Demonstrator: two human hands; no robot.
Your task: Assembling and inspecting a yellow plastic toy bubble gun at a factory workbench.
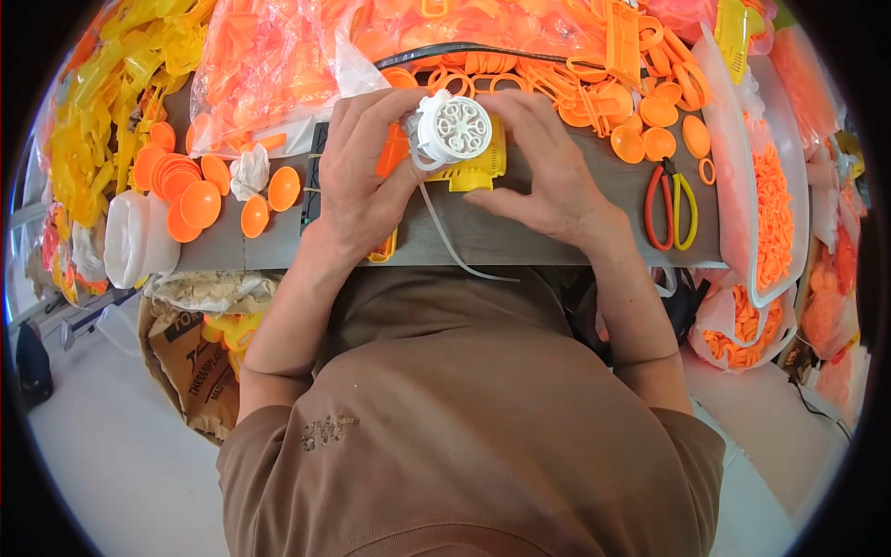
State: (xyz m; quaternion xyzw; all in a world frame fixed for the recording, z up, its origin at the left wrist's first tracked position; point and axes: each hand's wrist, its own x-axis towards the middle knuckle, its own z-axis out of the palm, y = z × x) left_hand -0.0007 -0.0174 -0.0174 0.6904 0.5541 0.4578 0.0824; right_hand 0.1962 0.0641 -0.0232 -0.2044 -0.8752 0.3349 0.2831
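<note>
Near the far middle of the bench, a round white plastic piece with a disc of several small ring-shaped holes faces up. From it a thin white tube hangs toward the bench edge. My left hand is closed around the left side of the white piece, its thumb against the base. On the other side, my right hand has thumb and fingers spread apart. Between the hands, partly behind the white piece, is a yellow slotted plastic part. An orange part shows beside my left fingers.
Orange spoon-shaped pieces and a white container are at left. Pliers with red and yellow handles lie at right, near a clear bin of small orange parts. Bagged orange parts pile along the back.
</note>
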